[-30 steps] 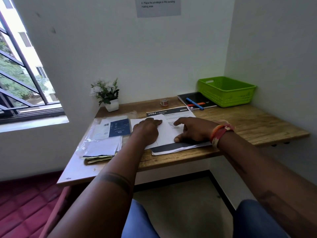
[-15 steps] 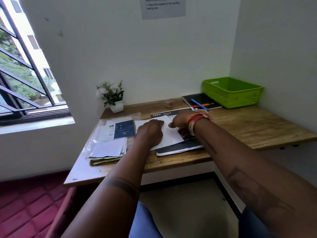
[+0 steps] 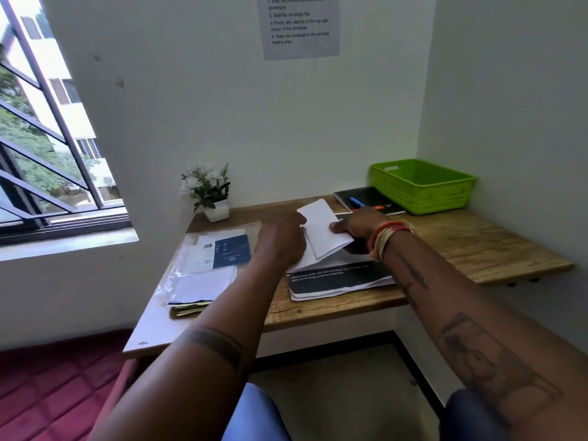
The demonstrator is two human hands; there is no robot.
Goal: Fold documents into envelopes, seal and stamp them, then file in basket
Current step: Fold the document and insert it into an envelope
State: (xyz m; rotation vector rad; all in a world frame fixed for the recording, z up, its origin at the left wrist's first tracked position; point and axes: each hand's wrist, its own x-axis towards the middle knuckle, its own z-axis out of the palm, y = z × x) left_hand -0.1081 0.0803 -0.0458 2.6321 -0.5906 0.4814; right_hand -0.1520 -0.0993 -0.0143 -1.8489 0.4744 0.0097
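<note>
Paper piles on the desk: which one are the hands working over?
The right-hand pile, with the black printed sheet; both hands hold a folded white sheet above it. The left pile under plastic lies untouched.

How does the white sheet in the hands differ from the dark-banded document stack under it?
The white sheet is folded and lifted at a tilt, held by both hands; the document stack lies flat and unfolded on the desk. The sheet looks blank; the stack's top page shows a dark printed band. The folded sheet looks narrower. Both are paper.

basket (image 3: 423,186) far right on desk (image 3: 477,246), plant (image 3: 208,189) far left, papers (image 3: 337,281) between
</note>
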